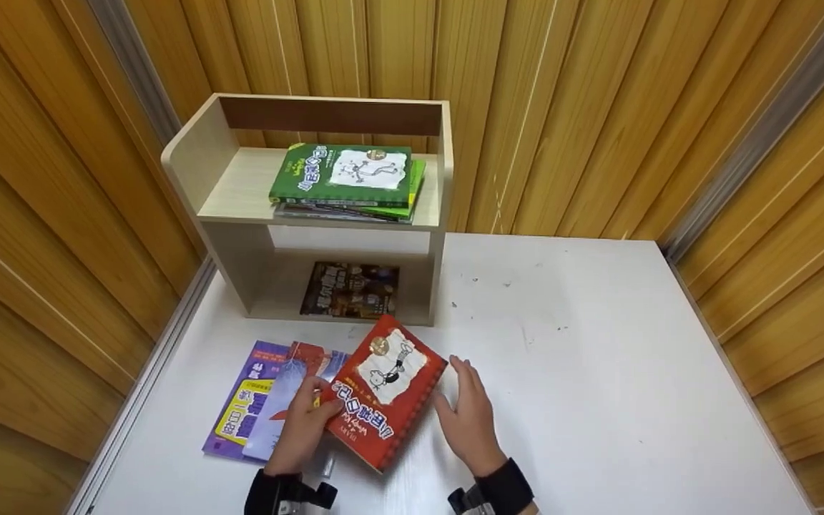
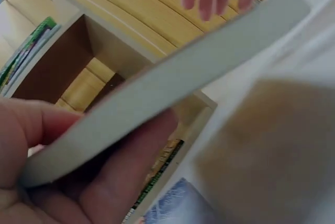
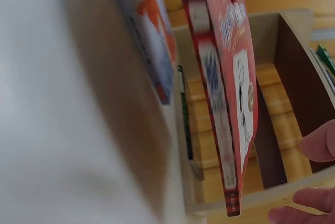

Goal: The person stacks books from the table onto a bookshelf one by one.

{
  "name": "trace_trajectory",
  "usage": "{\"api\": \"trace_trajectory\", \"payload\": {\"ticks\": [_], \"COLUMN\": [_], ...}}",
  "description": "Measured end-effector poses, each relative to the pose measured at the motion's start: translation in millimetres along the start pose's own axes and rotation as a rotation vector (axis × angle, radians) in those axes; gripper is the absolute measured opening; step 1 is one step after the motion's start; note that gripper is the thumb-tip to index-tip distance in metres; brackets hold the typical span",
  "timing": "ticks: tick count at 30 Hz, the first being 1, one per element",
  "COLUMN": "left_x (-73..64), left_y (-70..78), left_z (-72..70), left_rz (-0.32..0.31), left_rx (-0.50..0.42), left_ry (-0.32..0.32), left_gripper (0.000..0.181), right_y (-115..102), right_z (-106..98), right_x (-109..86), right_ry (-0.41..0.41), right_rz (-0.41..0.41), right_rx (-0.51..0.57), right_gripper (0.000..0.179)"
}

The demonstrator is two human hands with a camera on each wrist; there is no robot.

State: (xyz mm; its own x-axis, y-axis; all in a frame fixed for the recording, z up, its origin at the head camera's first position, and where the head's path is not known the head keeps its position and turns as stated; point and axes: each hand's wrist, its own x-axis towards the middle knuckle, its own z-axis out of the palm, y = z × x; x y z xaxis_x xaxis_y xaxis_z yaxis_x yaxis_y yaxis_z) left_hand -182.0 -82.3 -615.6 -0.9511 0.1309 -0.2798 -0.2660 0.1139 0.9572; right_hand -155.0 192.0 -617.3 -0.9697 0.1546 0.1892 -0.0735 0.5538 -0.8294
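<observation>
My left hand (image 1: 302, 428) grips a red book (image 1: 390, 390) by its left edge, thumb on the cover and fingers underneath. The cover shows a white panel with a cartoon figure, upside down from here. In the left wrist view the pale page edges (image 2: 157, 98) lie between thumb and fingers. My right hand (image 1: 471, 418) is beside the book's right edge, fingers extended and apart from it. The right wrist view shows the red spine (image 3: 217, 98) raised over the table, casting a shadow. Below and left lie a purple book (image 1: 240, 408) and a bluish book (image 1: 269, 422), overlapping.
A two-tier wooden shelf (image 1: 219, 179) stands at the back left. On its upper tier lies a stack topped by a green book (image 1: 340, 175); a dark book (image 1: 351, 290) lies on the lower tier. Wood-panelled walls (image 1: 562, 114) enclose the white table (image 1: 598, 372).
</observation>
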Motion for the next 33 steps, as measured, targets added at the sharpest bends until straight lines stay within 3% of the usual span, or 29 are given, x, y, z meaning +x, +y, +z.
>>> {"api": "trace_trajectory", "payload": {"ticks": [4, 8, 11, 14, 17, 23, 27, 30, 33], "left_x": [1.6, 5.0, 8.8, 12.3, 15.6, 20.6, 14.3, 7.6, 1.6], "left_y": [7.6, 10.3, 10.3, 11.2, 12.9, 20.2, 26.0, 27.8, 26.5], "left_z": [-13.0, -16.9, -15.6, -13.6, -10.3, 5.2, 17.1, 26.2, 35.3], "left_rz": [0.052, 0.066, 0.072, 0.084, 0.079, 0.092, 0.069, 0.069, 0.077], "left_rx": [-0.009, -0.008, 0.0, 0.032, 0.053, 0.113, 0.119, 0.052, -0.022], "left_ry": [-0.203, -0.369, -0.46, -0.497, -0.491, -0.44, -0.32, -0.217, -0.162], "left_gripper": [0.027, 0.027, 0.025, 0.023, 0.023, 0.02, 0.029, 0.044, 0.052], "right_y": [3.6, 11.4, 17.3, 20.8, 23.6, 32.3, 35.0, 35.0, 34.2], "right_z": [-15.6, -23.8, -27.4, -28.5, -28.0, -32.4, -39.9, -44.5, -46.9], "right_x": [5.9, 8.0, 7.7, 6.3, 3.9, 0.2, -1.8, -1.8, 0.1], "right_ry": [-0.011, -0.104, -0.209, -0.301, -0.338, -0.283, -0.267, -0.236, -0.177], "right_rz": [0.056, 0.106, 0.116, 0.126, 0.133, 0.128, 0.153, 0.189, 0.227], "right_rx": [0.055, 0.127, 0.166, 0.221, 0.28, 0.322, 0.407, 0.467, 0.503], "right_gripper": [0.06, 0.053, 0.04, 0.036, 0.036, 0.034, 0.036, 0.038, 0.039]}}
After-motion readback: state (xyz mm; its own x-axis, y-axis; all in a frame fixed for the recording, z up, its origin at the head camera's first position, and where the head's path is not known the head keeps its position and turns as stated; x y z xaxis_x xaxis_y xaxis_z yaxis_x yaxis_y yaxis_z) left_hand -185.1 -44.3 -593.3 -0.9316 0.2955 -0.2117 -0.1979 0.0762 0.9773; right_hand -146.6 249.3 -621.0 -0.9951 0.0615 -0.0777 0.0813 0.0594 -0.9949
